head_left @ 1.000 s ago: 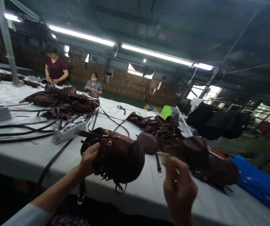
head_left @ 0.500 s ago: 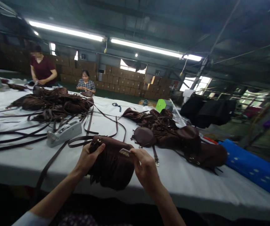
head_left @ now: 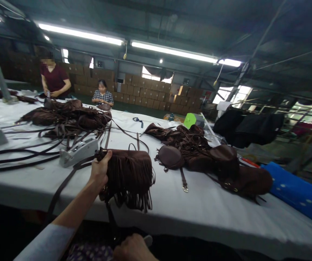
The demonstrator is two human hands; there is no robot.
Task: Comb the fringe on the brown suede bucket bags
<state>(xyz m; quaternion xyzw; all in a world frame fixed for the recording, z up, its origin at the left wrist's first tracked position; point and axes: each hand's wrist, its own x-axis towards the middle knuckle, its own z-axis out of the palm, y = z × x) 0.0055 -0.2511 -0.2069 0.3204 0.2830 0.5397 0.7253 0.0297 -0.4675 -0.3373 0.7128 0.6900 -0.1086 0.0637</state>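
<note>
My left hand (head_left: 100,174) is closed on the left end of a dark brown fringed bag (head_left: 131,163), thumb on top. The bag is held up at the table's near edge, its fringe hanging down toward me. From its lower left a dark strap (head_left: 112,219) runs down toward my lap. My right hand (head_left: 134,248) is low at the bottom edge of the view, curled in a fist close to the strap. The end of a small pale flat object (head_left: 148,239) pokes out beside its fingers; the rest is hidden.
Left of the bag stands a grey tape dispenser (head_left: 78,152) among loose straps. Heaps of brown bags lie on the white table (head_left: 169,203), left (head_left: 71,117) and right (head_left: 199,148). A blue bundle (head_left: 299,192) is far right. Two people (head_left: 54,79) work across the table.
The bag has turned so its fringed side now shows. My right hand has left the bag and dropped toward my lap with the small pale object. My left hand keeps its hold.
</note>
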